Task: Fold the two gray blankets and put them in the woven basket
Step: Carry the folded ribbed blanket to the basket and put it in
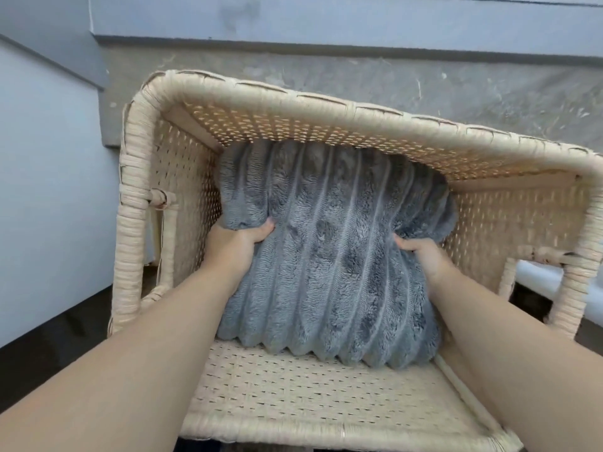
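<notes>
A folded gray blanket (329, 256) with a ribbed plush surface fills the inside of the woven basket (130, 190). Both my arms reach down into the basket. My left hand (235, 243) grips the blanket's left edge, thumb on top. My right hand (424, 256) grips its right edge, fingers tucked underneath. The blanket bunches inward between the two hands. Whether a second blanket lies beneath it is hidden.
The tall beige basket has handle openings in its left (156, 249) and right (538, 288) walls. It stands on a gray carpeted floor (456, 86). Pale walls rise on the left (49, 190) and at the back.
</notes>
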{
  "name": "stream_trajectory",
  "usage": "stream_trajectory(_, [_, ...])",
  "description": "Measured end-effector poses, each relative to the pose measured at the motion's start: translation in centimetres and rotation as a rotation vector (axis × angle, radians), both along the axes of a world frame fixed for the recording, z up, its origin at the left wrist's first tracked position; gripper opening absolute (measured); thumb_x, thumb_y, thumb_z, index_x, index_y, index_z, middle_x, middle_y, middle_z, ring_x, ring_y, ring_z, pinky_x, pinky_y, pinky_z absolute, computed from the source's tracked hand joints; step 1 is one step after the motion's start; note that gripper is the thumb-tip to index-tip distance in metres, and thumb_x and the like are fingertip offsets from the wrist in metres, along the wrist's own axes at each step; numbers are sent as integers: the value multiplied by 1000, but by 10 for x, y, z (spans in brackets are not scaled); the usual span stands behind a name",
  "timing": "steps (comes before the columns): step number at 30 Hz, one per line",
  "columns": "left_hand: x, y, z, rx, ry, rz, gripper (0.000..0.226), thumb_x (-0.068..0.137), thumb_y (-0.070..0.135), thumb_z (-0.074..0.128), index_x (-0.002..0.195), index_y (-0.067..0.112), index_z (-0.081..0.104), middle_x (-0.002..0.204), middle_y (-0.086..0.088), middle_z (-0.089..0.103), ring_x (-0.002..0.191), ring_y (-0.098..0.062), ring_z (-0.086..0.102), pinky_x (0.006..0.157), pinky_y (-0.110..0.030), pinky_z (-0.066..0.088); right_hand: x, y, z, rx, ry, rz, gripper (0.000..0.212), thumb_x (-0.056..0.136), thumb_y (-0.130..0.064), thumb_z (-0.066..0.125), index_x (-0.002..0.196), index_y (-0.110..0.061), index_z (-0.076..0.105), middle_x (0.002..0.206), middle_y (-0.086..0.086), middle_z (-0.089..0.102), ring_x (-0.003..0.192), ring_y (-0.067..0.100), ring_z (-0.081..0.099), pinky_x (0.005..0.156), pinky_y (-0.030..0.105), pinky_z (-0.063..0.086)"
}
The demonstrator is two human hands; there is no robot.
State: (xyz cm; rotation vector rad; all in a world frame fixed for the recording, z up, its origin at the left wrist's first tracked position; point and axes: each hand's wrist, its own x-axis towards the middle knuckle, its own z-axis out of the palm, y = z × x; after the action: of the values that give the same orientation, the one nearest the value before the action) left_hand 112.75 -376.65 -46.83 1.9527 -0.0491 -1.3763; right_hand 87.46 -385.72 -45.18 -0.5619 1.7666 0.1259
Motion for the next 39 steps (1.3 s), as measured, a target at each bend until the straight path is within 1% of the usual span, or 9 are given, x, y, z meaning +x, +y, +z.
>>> stream_trajectory(3, [-6, -3, -1, 3, -27, -62, 26, 74, 23, 80, 95, 32, 67, 95, 22, 69, 96, -7, 65, 87, -22, 45, -2, -3, -8, -34, 142, -25, 66, 77, -39, 71, 131, -6, 54, 140, 10, 51, 124, 31, 48, 95, 36, 36])
stream_trajectory(8, [-14, -1, 42, 78, -368, -274, 72, 81, 34, 72, 142, 22, 36, 137, 3, 50, 125, -15, 48, 103, -27, 34, 5, 21, 27, -330, 287, 9, 62, 83, -41, 69, 133, -14, 45, 132, 7, 55, 121, 31, 52, 102, 39, 39])
stream_trajectory(11, [-29, -12, 85, 5, -807, -559, 74, 88, 33, 59, 149, 19, 21, 154, -10, 23, 139, -25, 24, 112, -34, 15, 15, 35, 60, -576, 548, 360, 63, 90, -42, 55, 141, -10, 37, 140, 16, 39, 125, 36, 43, 105, 46, 36])
stream_trajectory(13, [-45, -23, 97, -163, -995, -825, 69, 87, 34, 51, 149, 19, 26, 154, -15, 23, 140, -27, 20, 114, -45, 8, 26, 40, 75, -859, 537, 674, 62, 90, -40, 52, 143, -10, 38, 145, 21, 35, 130, 36, 36, 108, 49, 29])
stream_trajectory(15, [-61, -29, 92, -190, -1018, -1053, 67, 86, 42, 42, 148, 24, 28, 157, -13, 20, 144, -28, 18, 115, -51, 2, 32, 44, 73, -977, 428, 944, 63, 90, -44, 46, 145, -14, 38, 150, 21, 32, 137, 36, 30, 112, 52, 23])
stream_trajectory(18, [-69, -18, 62, -78, -1006, -1215, 68, 88, 52, 28, 151, 31, 16, 161, -8, 7, 147, -24, 2, 115, -48, -9, 26, 50, 49, -837, 357, 1111, 66, 90, -52, 33, 149, -23, 30, 157, 15, 23, 144, 34, 21, 115, 54, 16])
stream_trajectory(28, [-72, 21, -39, -218, -1197, -1091, 68, 79, 47, 41, 142, 23, 29, 151, -18, 33, 136, -29, 20, 107, -50, 8, 18, 76, -46, -895, 459, 1154, 69, 82, -50, 38, 140, -13, 45, 146, 25, 39, 134, 32, 20, 102, 67, 27])
stream_trajectory(33, [-69, 28, -92, -375, -1276, -966, 66, 74, 46, 42, 134, 20, 36, 143, -13, 26, 130, -33, 27, 101, -50, 18, 25, 81, -93, -979, 549, 1178, 66, 76, -49, 37, 132, -12, 36, 137, 29, 41, 125, 34, 28, 89, 72, 35])
stream_trajectory(39, [-68, 28, -103, -374, -1287, -966, 66, 78, 48, 39, 138, 22, 34, 146, -12, 26, 134, -31, 25, 106, -47, 18, 24, 80, -106, -914, 491, 1233, 72, 85, -48, 28, 147, -11, 23, 148, 30, 24, 134, 34, 13, 103, 68, 15])
